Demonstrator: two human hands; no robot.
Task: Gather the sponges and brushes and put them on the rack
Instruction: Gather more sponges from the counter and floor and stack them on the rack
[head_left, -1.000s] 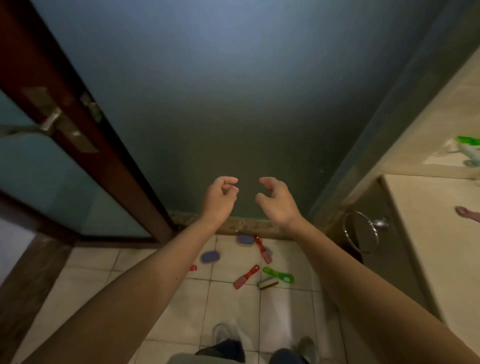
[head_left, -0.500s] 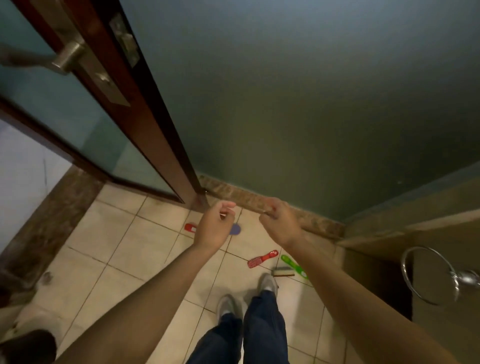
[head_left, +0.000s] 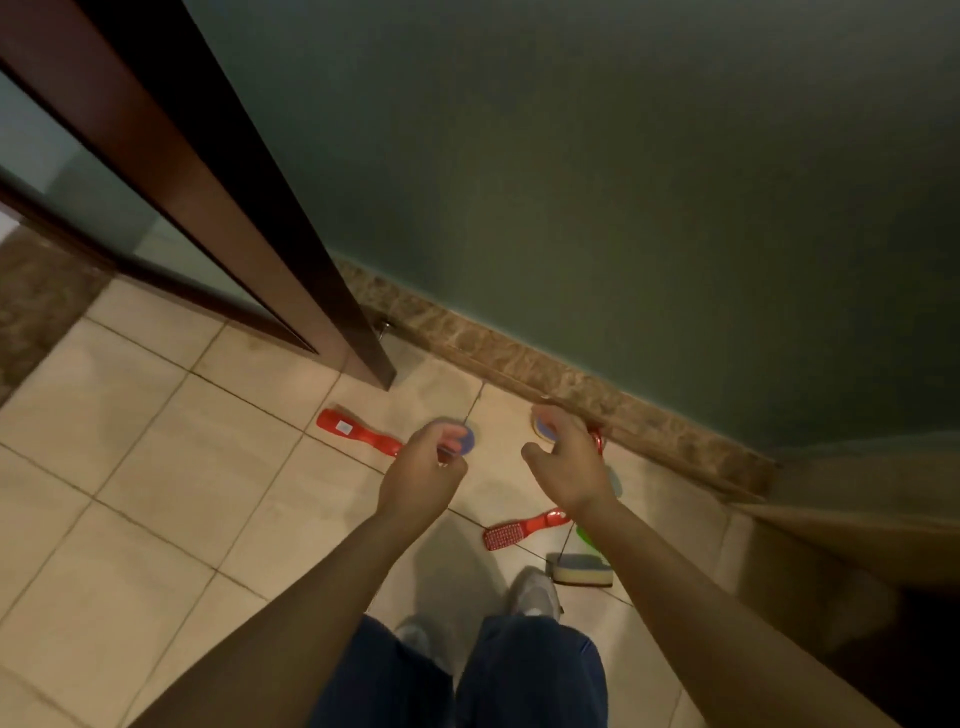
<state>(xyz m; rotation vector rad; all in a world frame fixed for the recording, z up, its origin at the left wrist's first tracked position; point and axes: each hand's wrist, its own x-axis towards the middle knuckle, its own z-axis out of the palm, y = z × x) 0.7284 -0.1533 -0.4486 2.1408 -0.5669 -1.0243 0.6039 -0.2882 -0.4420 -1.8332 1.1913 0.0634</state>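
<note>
Brushes and sponges lie scattered on the tiled floor by the wall. A red brush (head_left: 358, 435) lies left of my left hand (head_left: 423, 475), which hovers with loosely curled fingers over a blue round sponge (head_left: 464, 440). My right hand (head_left: 569, 465) hangs with relaxed fingers above another blue round sponge (head_left: 543, 427) and a red brush (head_left: 597, 440) by the skirting. Below my right hand lie a red bristle brush (head_left: 522, 527), a green brush (head_left: 584, 535) mostly hidden by my forearm, and a rectangular blue-and-yellow sponge (head_left: 582, 570). Neither hand holds anything. No rack shows.
A dark wooden door (head_left: 208, 171) stands open at the left, its lower corner near the red brush. A stone skirting (head_left: 519, 358) runs along the green wall. A cabinet side (head_left: 857, 519) stands at the right. My shoes (head_left: 535, 592) stand near the rectangular sponge.
The view has tilted down toward the floor and both hands have dropped lower, now hovering close over the sponges and brushes. The counter and towel ring have left the view.
</note>
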